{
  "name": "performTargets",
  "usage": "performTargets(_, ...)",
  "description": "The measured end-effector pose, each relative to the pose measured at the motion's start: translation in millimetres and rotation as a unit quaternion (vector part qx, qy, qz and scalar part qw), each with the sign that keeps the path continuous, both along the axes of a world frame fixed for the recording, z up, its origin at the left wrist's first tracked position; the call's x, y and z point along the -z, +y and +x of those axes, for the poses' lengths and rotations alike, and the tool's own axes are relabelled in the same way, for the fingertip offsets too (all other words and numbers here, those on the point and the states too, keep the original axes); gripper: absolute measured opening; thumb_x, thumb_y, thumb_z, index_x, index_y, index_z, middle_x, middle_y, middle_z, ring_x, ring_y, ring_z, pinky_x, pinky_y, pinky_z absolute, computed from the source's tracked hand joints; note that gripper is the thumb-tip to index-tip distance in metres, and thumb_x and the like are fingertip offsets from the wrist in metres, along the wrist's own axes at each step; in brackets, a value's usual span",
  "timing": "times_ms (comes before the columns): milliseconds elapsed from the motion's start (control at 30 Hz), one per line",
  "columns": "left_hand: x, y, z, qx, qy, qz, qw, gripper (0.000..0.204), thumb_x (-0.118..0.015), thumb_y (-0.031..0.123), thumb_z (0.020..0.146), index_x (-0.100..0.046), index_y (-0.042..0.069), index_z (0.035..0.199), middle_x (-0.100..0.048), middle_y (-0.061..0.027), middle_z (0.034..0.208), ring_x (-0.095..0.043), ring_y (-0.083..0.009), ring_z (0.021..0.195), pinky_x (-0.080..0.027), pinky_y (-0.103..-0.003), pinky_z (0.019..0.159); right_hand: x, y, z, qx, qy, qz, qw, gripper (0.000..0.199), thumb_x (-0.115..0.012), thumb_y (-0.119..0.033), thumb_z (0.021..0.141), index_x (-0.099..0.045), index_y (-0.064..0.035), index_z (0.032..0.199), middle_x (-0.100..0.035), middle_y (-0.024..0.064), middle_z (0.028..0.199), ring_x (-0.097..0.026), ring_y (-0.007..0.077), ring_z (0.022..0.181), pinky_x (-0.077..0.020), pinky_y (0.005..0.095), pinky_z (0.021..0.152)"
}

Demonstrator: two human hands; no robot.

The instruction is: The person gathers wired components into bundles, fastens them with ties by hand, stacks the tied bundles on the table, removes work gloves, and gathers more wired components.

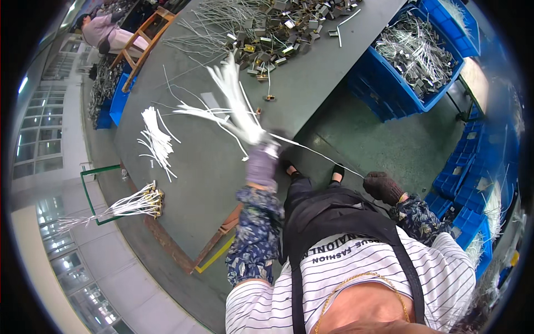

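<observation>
My left hand (261, 161), in a purplish-grey glove, is closed around a bundle of white wires (233, 92) over the grey table. The bundle fans out away from me and is smeared by motion. My right hand (382, 187), in a dark glove, is closed at the right, out past the table edge. It grips the end of a thin white cord (325, 153) that stretches across to the left hand. Beside the left hand, more loose white wires (203, 113) lie on the table. A separate bunch of white wires (157, 142) rests farther left.
At the table's far side lies a heap of small metal parts with wires (278, 33). Another wired bunch with brass-coloured ends (153, 201) lies by a green frame (83, 192). Blue crates (384, 89) stand right, one full of wired parts. A person (105, 30) sits far left.
</observation>
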State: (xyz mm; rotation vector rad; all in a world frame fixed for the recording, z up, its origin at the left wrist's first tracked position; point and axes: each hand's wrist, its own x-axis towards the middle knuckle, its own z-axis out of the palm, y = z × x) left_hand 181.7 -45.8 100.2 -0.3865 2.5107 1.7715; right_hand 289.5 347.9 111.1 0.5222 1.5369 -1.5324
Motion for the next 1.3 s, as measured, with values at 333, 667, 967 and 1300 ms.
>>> performTargets(333,-65,45,-27,-0.198,-0.035,0.087,0.976,0.032,-0.069,0.031,0.087,-0.064,0.0,0.082,-0.058,-0.0008,0.071,-0.05,-0.011,0.058,-0.044,-0.03,0.054,-59,-187,-137,-0.053,0.153,-0.068,0.985,0.048,-0.063,-0.04,0.086,-0.058,-0.0078,0.121,-0.063,0.0171,0.106,-0.061,0.0274,0.098,-0.0508,0.0343,0.079)
performTargets(667,-44,-45,-84,-0.18,-0.009,0.3,0.937,0.024,-0.064,0.028,0.09,-0.059,0.005,0.087,-0.05,0.002,0.059,-0.041,-0.0088,0.042,-0.032,-0.026,0.036,-57,-218,-260,-0.184,0.387,0.327,0.842,0.061,-0.062,-0.046,0.082,-0.055,-0.0044,0.127,-0.059,0.0191,0.12,-0.059,0.0318,0.108,-0.0451,0.0345,0.094)
performTargets(967,2,89,-69,-0.146,-0.07,0.482,0.861,0.028,-0.062,0.028,0.092,-0.06,0.0,0.097,-0.062,-0.0079,0.078,-0.061,-0.017,0.069,-0.055,-0.027,0.065,7,-61,-14,-0.355,0.409,0.16,0.825,0.022,-0.063,-0.022,0.084,-0.063,-0.0015,0.092,-0.062,0.0156,0.082,-0.063,0.0236,0.079,-0.0489,0.0374,0.07)
performTargets(1300,-85,24,-124,-0.197,0.093,0.392,0.894,0.025,-0.063,0.024,0.091,-0.059,0.0,0.099,-0.065,-0.0131,0.098,-0.066,-0.0245,0.084,-0.06,-0.036,0.075,6,41,75,-0.013,-0.03,0.172,0.985,0.025,-0.064,-0.026,0.084,-0.065,-0.0009,0.083,-0.06,0.0025,0.069,-0.055,0.0117,0.064,-0.0442,0.0294,0.059)
